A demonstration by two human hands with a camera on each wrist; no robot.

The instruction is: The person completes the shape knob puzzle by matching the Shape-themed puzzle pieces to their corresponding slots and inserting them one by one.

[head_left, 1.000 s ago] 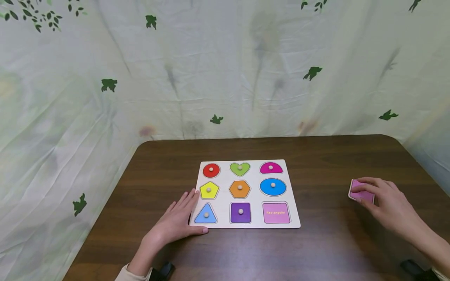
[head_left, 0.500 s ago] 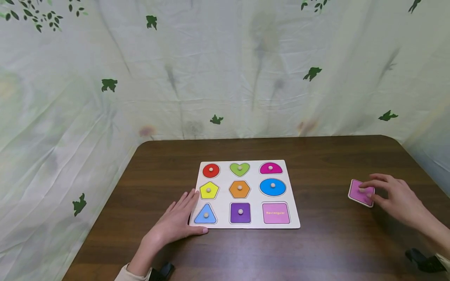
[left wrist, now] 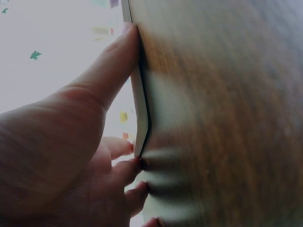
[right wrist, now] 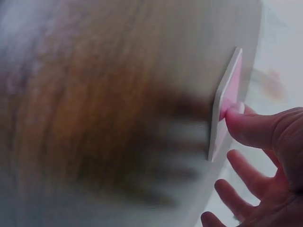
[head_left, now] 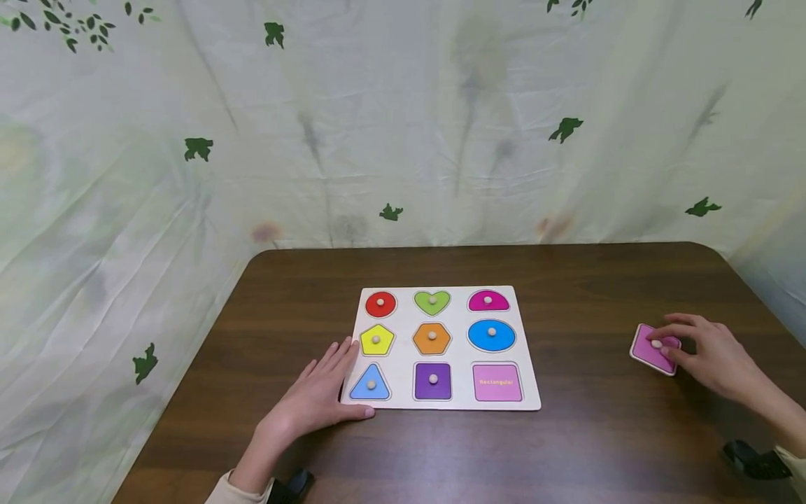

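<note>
A white shape-puzzle board [head_left: 399, 400] lies flat on the table, with several coloured knobbed pieces in it. At its lower right is a pink recess [head_left: 497, 392] printed "Rectangular". My left hand [head_left: 315, 392] rests at the board's left edge, fingers spread along the side and thumb at the near corner. In the left wrist view, the thumb and fingertips touch the board's edge [left wrist: 140, 106]. Off to the right, a pink rectangular puzzle piece [head_left: 644, 350] lies slightly turned on the table. My right hand [head_left: 718, 357] pinches its knob [head_left: 656, 344] between thumb and index finger, the other fingers loose.
The brown wooden table [head_left: 585, 448] extends around the board and between the two hands. Behind it and on the left hangs a pale curtain [head_left: 441, 140] with green leaf prints. A black wrist strap [head_left: 755, 462] is on the right wrist.
My right hand has drawn back from covering the pink piece, and its thumb and index finger have come to the knob. The left hand and board stay put; the head view has shifted slightly.
</note>
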